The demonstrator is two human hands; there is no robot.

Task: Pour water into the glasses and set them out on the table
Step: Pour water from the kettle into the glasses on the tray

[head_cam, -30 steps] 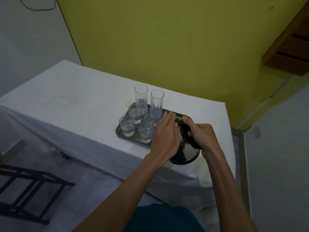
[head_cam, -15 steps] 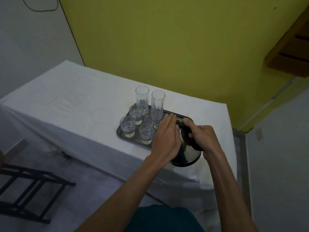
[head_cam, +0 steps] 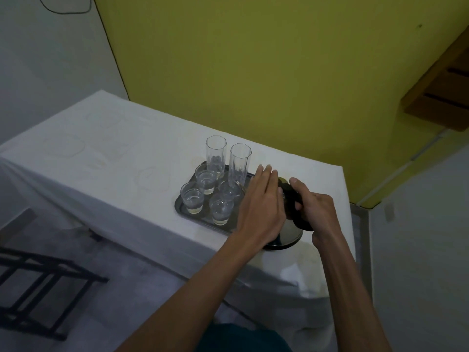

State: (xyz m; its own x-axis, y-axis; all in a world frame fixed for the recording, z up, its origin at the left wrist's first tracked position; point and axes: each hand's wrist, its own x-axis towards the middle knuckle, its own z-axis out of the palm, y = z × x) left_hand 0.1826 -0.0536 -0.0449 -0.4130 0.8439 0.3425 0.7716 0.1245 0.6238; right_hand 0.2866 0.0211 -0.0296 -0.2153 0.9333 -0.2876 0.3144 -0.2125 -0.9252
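Observation:
A dark tray (head_cam: pixel 183 210) on the white-clothed table (head_cam: pixel 114 174) carries two tall empty glasses (head_cam: pixel 215 153) (head_cam: pixel 239 161) and several short glasses (head_cam: pixel 192 200) holding some water. Right of them is a shiny steel jug (head_cam: pixel 289 232), tipped toward the tray with its spout over the short glass (head_cam: pixel 228 190) at the back right. My right hand (head_cam: pixel 317 209) grips the jug's black handle (head_cam: pixel 291 196). My left hand (head_cam: pixel 261 207) lies flat on top of the jug, fingers straight and together, and hides most of it.
The tray and jug sit near the table's right front corner; the cloth hangs over the edge. A yellow wall (head_cam: pixel 253 72) stands behind. A black metal frame (head_cam: pixel 38 288) lies on the floor at lower left. A wooden shelf (head_cam: pixel 439 97) juts out at the upper right.
Both hands stay on the jug. My left fingers have stretched slightly farther forward over it. The glasses have not moved.

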